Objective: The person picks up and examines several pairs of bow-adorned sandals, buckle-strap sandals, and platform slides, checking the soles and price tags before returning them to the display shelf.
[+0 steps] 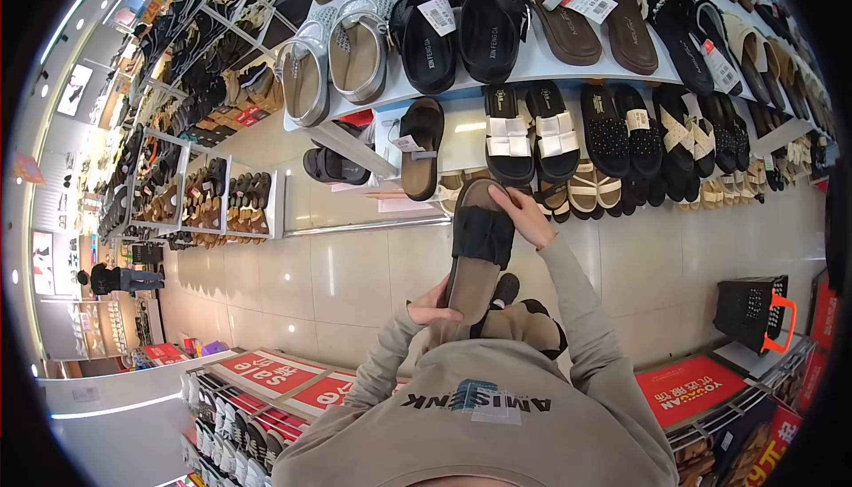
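Note:
Both of my hands hold one slide sandal (483,240) with a wide black strap and a brownish-grey footbed. It is in front of my body, toe pointing toward the shelves. My left hand (432,304) grips the heel end, its thumb along the footbed's edge. My right hand (527,216) is closed around the toe end from the right side. A similar single slide sandal (421,152) with a white tag sits on the lower shelf ahead. To its right stand black slides with white straps (510,137).
An upper white shelf (355,104) carries rows of tagged sandals. At right stands a black basket (744,310) with an orange handle. Red sale signs (266,380) top low racks behind me on both sides. Far left, a person (115,279) stands near more shoe racks.

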The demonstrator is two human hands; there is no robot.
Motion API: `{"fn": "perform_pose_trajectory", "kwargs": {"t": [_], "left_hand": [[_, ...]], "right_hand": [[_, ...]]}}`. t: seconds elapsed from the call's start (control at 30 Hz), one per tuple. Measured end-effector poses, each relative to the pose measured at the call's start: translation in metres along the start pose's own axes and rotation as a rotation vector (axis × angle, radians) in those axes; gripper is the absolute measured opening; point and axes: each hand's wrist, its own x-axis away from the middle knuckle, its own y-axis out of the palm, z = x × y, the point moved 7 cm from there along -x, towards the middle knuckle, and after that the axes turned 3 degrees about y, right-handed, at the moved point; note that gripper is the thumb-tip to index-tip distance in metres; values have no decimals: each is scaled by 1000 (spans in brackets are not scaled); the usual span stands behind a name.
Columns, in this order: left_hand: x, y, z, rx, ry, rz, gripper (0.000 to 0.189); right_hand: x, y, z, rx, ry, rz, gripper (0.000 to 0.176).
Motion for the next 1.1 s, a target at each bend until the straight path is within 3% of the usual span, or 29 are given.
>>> {"fn": "perform_pose_trajectory", "kwargs": {"t": [0.03, 0.17, 0.23, 0.27, 0.3, 0.33, 0.37, 0.47, 0.53, 0.63, 0.77, 0.87, 0.93, 0.97, 1.1], "left_hand": [[1, -7, -5, -209, 22, 3, 95], [1, -16, -10, -42, 45, 77, 98], [0, -23, 2, -132, -23, 238, 94], [-1, -21, 9, -128, -23, 236, 94], [-3, -19, 14, 76, -41, 225, 94], [-6, -19, 16, 281, -57, 214, 93], [-8, -30, 13, 287, -52, 215, 93], [-21, -67, 17, 75, 24, 235, 91], [-38, -67, 41, 187, 6, 173, 89], [-67, -80, 62, 307, 6, 125, 80], [-93, -115, 53, 381, -50, 85, 72], [-100, -119, 64, 400, -80, 57, 69], [-107, -129, 68, 406, -89, 123, 66], [-112, -133, 70, 418, -103, 120, 61], [-125, -140, 77, 332, -142, 90, 58]], "right_hand": [[-1, 4, 3, -59, 49, -50, 63], [-17, 18, 5, -124, 149, -101, 65], [-31, 18, 10, -96, 138, -60, 65], [-37, 18, 12, -67, 124, -23, 64], [-40, 22, 15, -62, 126, -25, 64], [-41, 27, 26, -265, 256, 0, 64], [-40, 33, 39, -468, 388, 25, 64], [-55, 45, 97, -504, 559, -61, 66], [-47, 48, 81, -455, 527, -22, 72], [-58, 63, 81, -474, 524, -164, 90], [-59, 74, 69, -447, 562, -113, 89], [-71, 67, 84, -538, 597, 94, 88], [-76, 50, 95, -776, 481, 316, 84], [-78, 46, 99, -916, 438, 330, 78], [-71, 30, 98, -945, 441, 476, 70]]}}
